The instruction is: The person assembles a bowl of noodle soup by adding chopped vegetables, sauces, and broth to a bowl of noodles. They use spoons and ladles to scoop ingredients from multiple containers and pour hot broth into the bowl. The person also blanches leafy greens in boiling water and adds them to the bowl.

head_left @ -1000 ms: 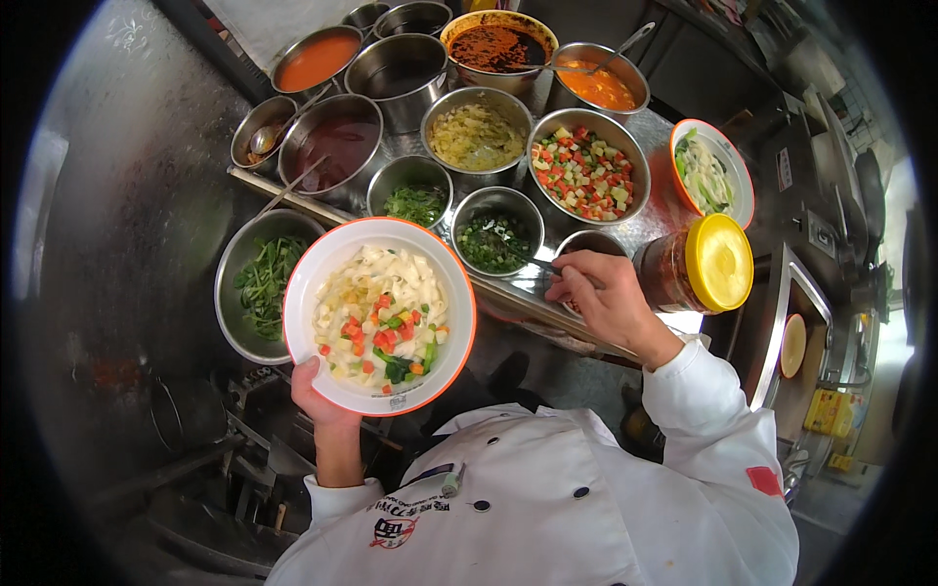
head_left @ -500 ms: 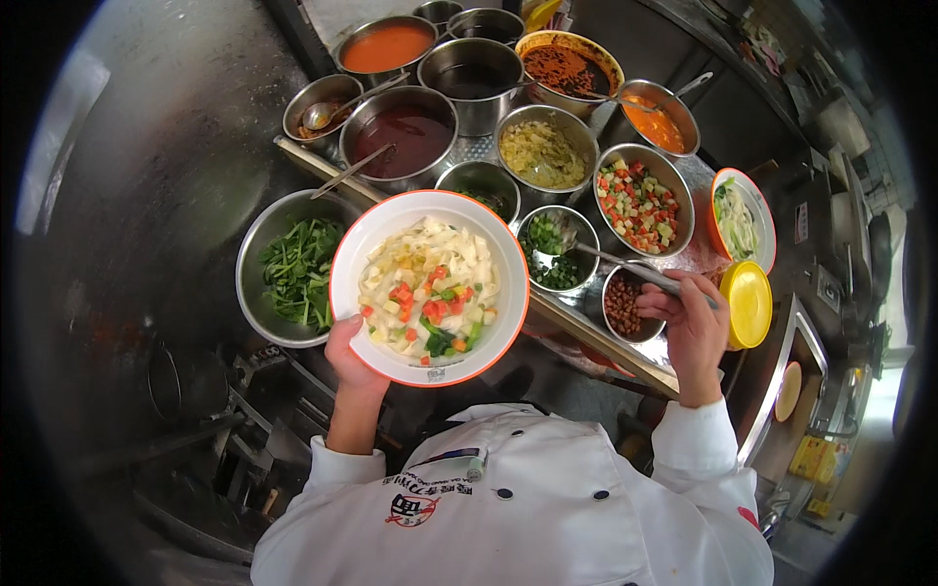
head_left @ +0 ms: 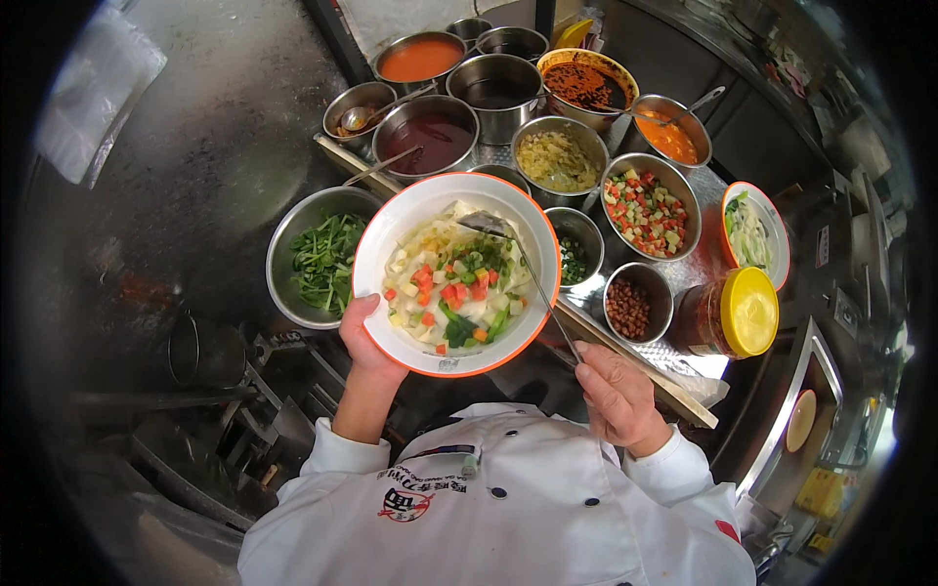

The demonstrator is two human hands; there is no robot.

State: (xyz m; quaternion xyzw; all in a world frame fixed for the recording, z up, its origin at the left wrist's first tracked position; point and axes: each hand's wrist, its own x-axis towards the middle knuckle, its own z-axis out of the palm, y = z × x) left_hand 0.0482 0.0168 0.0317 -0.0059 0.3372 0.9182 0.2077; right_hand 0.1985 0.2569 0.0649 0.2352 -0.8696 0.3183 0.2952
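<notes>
My left hand [head_left: 369,340] grips the lower left rim of a white bowl with an orange edge [head_left: 375,256], held up in front of my chest. Wide pale noodles [head_left: 422,256] lie in it, topped with diced red and yellow vegetables [head_left: 459,292], leafy greens [head_left: 459,328] and chopped scallions [head_left: 500,262]. My right hand [head_left: 618,396] is closed round the handle of a long metal spoon [head_left: 535,277]. The spoon's head is over the far part of the bowl, above the noodles. Just right of the bowl stands a pot of chopped scallions [head_left: 578,262].
Pots of diced vegetables [head_left: 647,213], pickled greens [head_left: 561,161], peanut-like brown bits [head_left: 628,308] and sauces [head_left: 427,143] crowd the counter. A basin of leafy greens [head_left: 325,262] sits left of the bowl. On the right are a yellow-lidded jar [head_left: 750,313] and another noodle bowl [head_left: 757,234].
My right hand has brought the spoon from the scallion pot leftward and nearer, over the bowl. Chopped scallions now lie on the noodles. The bowl sits slightly farther right in view.
</notes>
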